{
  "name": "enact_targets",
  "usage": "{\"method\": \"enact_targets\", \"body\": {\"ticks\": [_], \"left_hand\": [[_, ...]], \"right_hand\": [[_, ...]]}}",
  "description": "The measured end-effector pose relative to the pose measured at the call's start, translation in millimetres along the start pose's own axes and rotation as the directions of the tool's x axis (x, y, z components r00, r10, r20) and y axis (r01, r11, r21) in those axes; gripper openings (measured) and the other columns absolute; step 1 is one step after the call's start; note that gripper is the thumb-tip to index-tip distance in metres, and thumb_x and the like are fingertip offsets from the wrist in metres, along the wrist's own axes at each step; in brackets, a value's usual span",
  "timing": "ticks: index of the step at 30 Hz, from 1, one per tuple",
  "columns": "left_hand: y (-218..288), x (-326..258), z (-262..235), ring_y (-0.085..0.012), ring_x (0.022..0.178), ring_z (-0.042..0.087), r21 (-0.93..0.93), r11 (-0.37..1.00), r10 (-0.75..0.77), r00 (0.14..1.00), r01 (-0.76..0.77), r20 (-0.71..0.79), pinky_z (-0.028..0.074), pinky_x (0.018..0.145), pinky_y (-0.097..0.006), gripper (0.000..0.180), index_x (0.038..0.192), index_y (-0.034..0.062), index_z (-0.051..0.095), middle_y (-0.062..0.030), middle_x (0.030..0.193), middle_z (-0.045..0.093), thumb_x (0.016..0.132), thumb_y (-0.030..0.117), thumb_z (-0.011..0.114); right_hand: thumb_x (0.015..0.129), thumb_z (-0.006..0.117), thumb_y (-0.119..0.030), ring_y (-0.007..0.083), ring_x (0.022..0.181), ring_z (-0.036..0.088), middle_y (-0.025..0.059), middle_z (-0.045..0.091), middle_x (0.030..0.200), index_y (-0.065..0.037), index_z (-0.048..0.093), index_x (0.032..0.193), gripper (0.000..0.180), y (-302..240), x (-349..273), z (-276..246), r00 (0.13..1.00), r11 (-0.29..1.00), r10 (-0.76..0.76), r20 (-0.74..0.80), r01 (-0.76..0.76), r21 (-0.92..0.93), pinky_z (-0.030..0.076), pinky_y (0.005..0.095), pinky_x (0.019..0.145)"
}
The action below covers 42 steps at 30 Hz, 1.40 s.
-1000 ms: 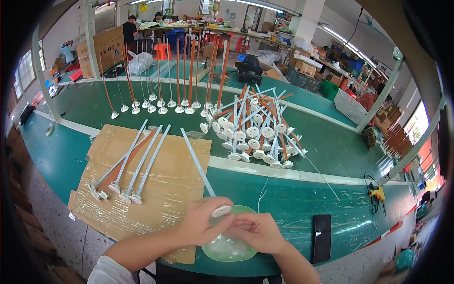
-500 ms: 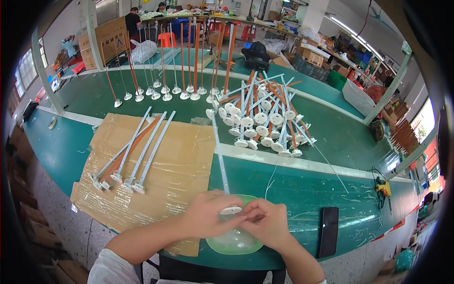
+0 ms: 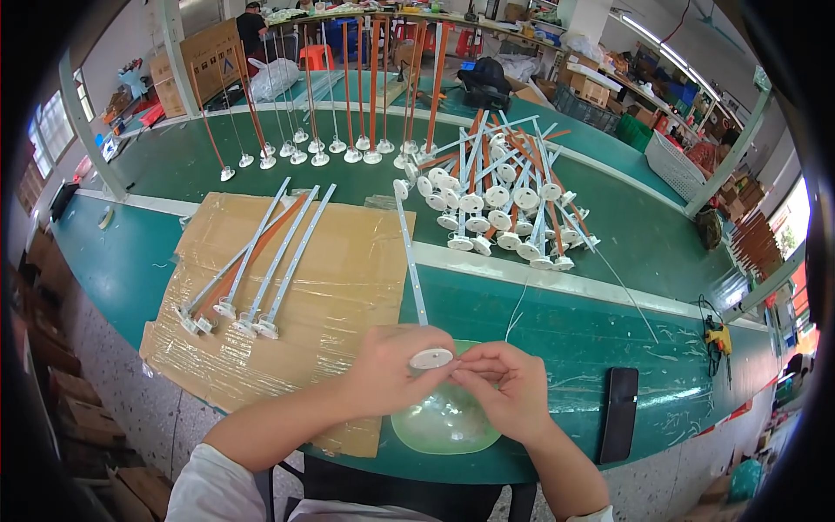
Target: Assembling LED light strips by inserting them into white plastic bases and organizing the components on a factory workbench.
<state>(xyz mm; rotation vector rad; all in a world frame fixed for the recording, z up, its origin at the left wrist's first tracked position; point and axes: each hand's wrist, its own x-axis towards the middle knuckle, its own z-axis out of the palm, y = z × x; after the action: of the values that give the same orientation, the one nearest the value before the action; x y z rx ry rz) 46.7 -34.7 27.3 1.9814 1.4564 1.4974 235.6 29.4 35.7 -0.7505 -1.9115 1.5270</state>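
A long, narrow pale strip [image 3: 412,266] with small dots along it runs away from my left hand [image 3: 391,365], which is closed around its near end. The strip's round white end piece [image 3: 432,358] shows between thumb and fingers, its flat face toward me. Right beside that disc, my right hand [image 3: 509,383] pinches thumb and fingertips together. Whatever lies in the pinch is too small to make out. Below both hands a translucent green bowl [image 3: 448,426] rests on the green table, its far side partly covered by them.
Several similar strips [image 3: 290,261] lie on a cardboard sheet [image 3: 348,278] at left. Beyond, brown and pale rods [image 3: 374,96] stand upright on white bases, beside a heaped pile of strips [image 3: 500,196]. A black phone [image 3: 619,416] and a yellow corded tool [image 3: 718,337] lie at right.
The view has shifted, so the table scene sits a little to the right. The white disc's face now shows more fully. Both hands remain together over the bowl.
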Motion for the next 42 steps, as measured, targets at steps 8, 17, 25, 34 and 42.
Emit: {"method": "enact_targets", "body": {"ticks": [8, 17, 25, 34, 42], "left_hand": [[6.7, 0.7, -0.4, -0.0123, 0.074, 0.07, -0.214, 0.975, -0.071, 0.997, 0.062, -0.032, 0.054, 0.066, -0.026, 0.013, 0.093, 0.0027, 0.068, -0.0071, 0.084, 0.073, 0.082, 0.001, 0.074], [1.6, -1.0, 0.9, -0.0189, 0.078, 0.072, -0.229, 0.97, -0.095, 0.995, 0.085, -0.03, 0.055, 0.068, -0.028, 0.02, 0.095, 0.0044, 0.065, -0.0084, 0.086, 0.071, 0.079, 0.003, 0.077], [4.4, -2.5, -3.6, -0.012, 0.084, 0.068, -0.299, 0.935, -0.206, 0.978, 0.189, -0.029, 0.054, 0.075, -0.027, 0.021, 0.096, 0.0017, 0.064, -0.0077, 0.089, 0.07, 0.08, -0.007, 0.075], [5.0, -3.6, -4.4, -0.0139, 0.089, 0.068, -0.374, 0.908, -0.197, 0.98, 0.187, 0.012, 0.054, 0.081, -0.029, 0.025, 0.105, 0.0007, 0.06, -0.0099, 0.098, 0.069, 0.084, -0.006, 0.072], [1.6, -2.5, -1.3, -0.0341, 0.131, 0.053, -0.397, 0.918, 0.086, 0.984, -0.017, 0.157, 0.045, 0.104, -0.04, 0.067, 0.156, -0.0014, 0.016, -0.0243, 0.155, 0.035, 0.098, 0.006, 0.048]], "right_hand": [[0.088, 0.066, 0.011, 0.0197, 0.088, 0.072, 0.0154, 0.071, 0.096, 0.006, 0.061, 0.103, 0.017, 6.7, 1.4, -2.7, 0.999, 0.988, 0.011, -0.037, -0.005, 0.155, 0.06, 0.0303, 0.081], [0.088, 0.068, 0.008, 0.017, 0.085, 0.069, 0.0149, 0.071, 0.097, 0.007, 0.065, 0.103, 0.015, 2.7, 1.1, -6.3, 0.994, 0.994, -0.107, -0.023, 0.107, 0.007, 0.057, 0.0277, 0.075], [0.092, 0.064, 0.005, 0.0155, 0.084, 0.07, 0.0119, 0.07, 0.095, 0.004, 0.063, 0.104, 0.013, -3.5, -0.6, 7.4, 0.985, 0.992, -0.089, -0.147, 0.101, 0.078, 0.056, 0.0258, 0.067], [0.095, 0.058, 0.004, 0.0159, 0.076, 0.071, 0.0133, 0.071, 0.091, 0.006, 0.063, 0.102, 0.009, -4.3, -3.9, 11.2, 0.977, 0.983, -0.183, -0.11, 0.184, -0.006, 0.057, 0.0259, 0.064], [0.089, 0.064, 0.006, 0.0178, 0.071, 0.073, 0.0134, 0.072, 0.086, 0.004, 0.065, 0.096, 0.007, -14.7, -11.4, 0.5, 0.81, 0.742, -0.573, -0.126, 0.446, -0.501, 0.057, 0.0253, 0.061]]}}
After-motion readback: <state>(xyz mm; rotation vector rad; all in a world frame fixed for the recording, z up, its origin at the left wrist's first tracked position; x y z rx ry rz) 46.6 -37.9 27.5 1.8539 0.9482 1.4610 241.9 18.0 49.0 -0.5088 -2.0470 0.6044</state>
